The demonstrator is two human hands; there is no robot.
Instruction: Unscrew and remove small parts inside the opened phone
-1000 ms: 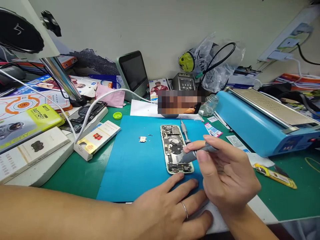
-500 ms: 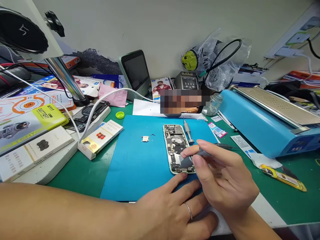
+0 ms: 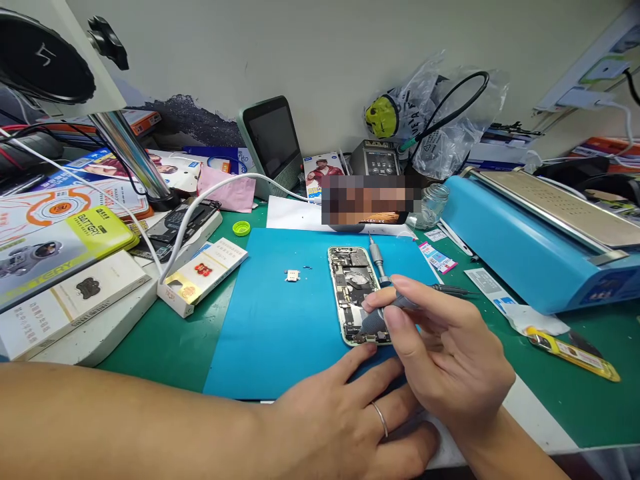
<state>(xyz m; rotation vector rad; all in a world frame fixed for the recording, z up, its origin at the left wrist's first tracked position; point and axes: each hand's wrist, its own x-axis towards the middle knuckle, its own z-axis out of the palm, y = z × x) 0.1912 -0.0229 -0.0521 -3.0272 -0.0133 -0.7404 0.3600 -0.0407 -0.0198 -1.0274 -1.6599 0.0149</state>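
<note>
Since the earlier frame the right hand (image 3: 457, 360) has shifted slightly left over the opened phone (image 3: 353, 293), and a dark pointed tip (image 3: 459, 291) now shows past its fingers; that hand pinches a grey knurled tool (image 3: 375, 324), while the left hand (image 3: 340, 417) lies spread, unclenched, one fingertip at the phone's lower edge; the phone rests flat on the blue mat (image 3: 280, 327); I judge it light and stiff, likely to slide, its bared insides fragile; I'd hold it by the side rims; I see a pale frame round dark components, silvery patches and a roundish grey area.
</note>
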